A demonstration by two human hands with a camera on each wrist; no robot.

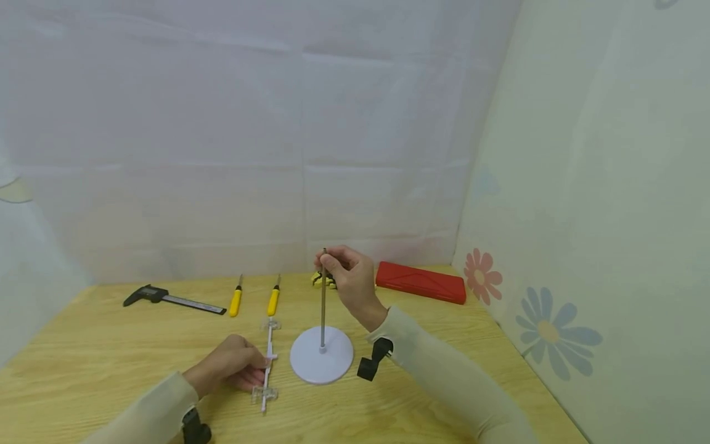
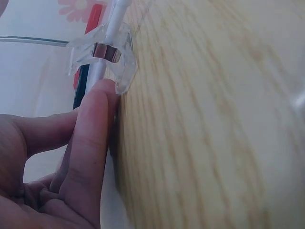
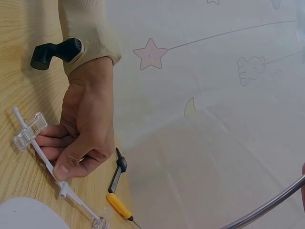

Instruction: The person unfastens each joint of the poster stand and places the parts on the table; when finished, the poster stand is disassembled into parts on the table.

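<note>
The top of the metal rod is pinched between thumb and curled fingers of the right hand. The rod is held upright, its lower end seated at the centre of the round white base, which lies flat on the wooden table.

The white plastic bar is gripped at mid-length by the left hand, fingers curled around it and the thumb laid along it, as seen in the right wrist view. The bar lies on the table just left of the base, running away from the person. A clear clip is fitted near each end of the bar; in the left wrist view one fingertip is seen touching the nearer clip.

Further back on the table are noted: two yellow-handled screwdrivers, side by side; a digital caliper to their left; a red case to the right, near the wall.
</note>
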